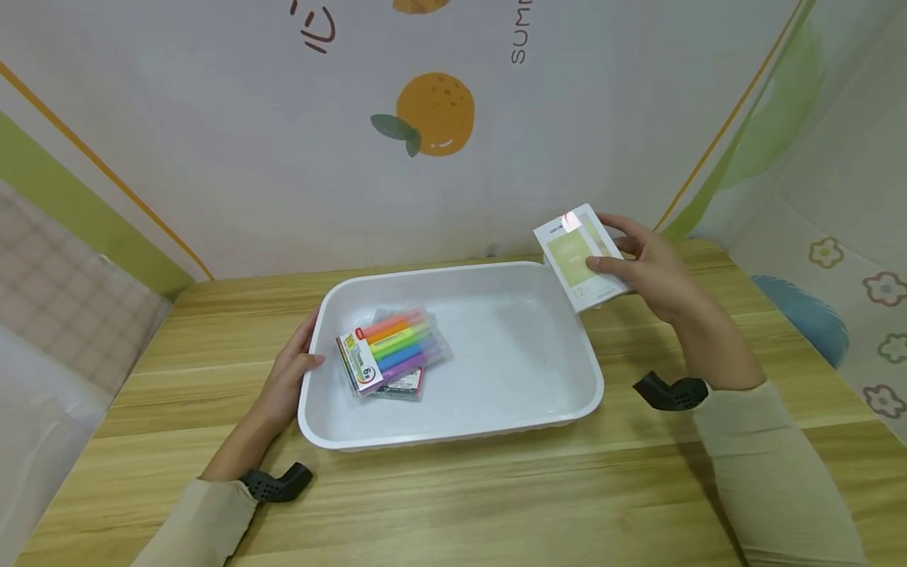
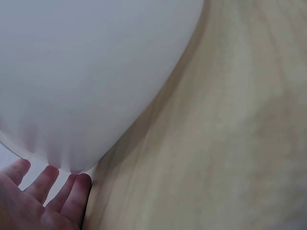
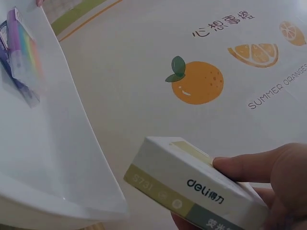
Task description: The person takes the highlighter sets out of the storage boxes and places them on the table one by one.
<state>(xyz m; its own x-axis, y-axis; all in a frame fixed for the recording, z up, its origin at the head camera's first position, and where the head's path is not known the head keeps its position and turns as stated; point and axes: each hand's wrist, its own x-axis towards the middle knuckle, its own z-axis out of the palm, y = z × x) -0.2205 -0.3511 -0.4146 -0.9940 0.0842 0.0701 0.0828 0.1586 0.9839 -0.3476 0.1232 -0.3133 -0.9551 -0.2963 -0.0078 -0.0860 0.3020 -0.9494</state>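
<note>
My right hand [image 1: 648,268] holds a white and pale-green Deli box [image 1: 577,256] between the thumb and the fingers, raised at the right rear corner of a white plastic bin [image 1: 510,354]. The box is tilted, and the right wrist view shows its end with the brand print. My left hand [image 1: 283,378] grips the bin's left side, thumb over the rim. In the left wrist view its fingers [image 2: 62,196] touch the outer wall. Inside the bin, at the left, a clear pack of rainbow-coloured highlighters [image 1: 397,346] lies over another flat clear pack [image 1: 407,386], mostly hidden.
The bin stands on a wood-grain table [image 1: 468,504]. Behind it hangs a pale cloth [image 1: 283,173] printed with oranges. Something small and pale is partly hidden behind the raised box. A blue rounded object [image 1: 804,315] shows beyond the table's right edge.
</note>
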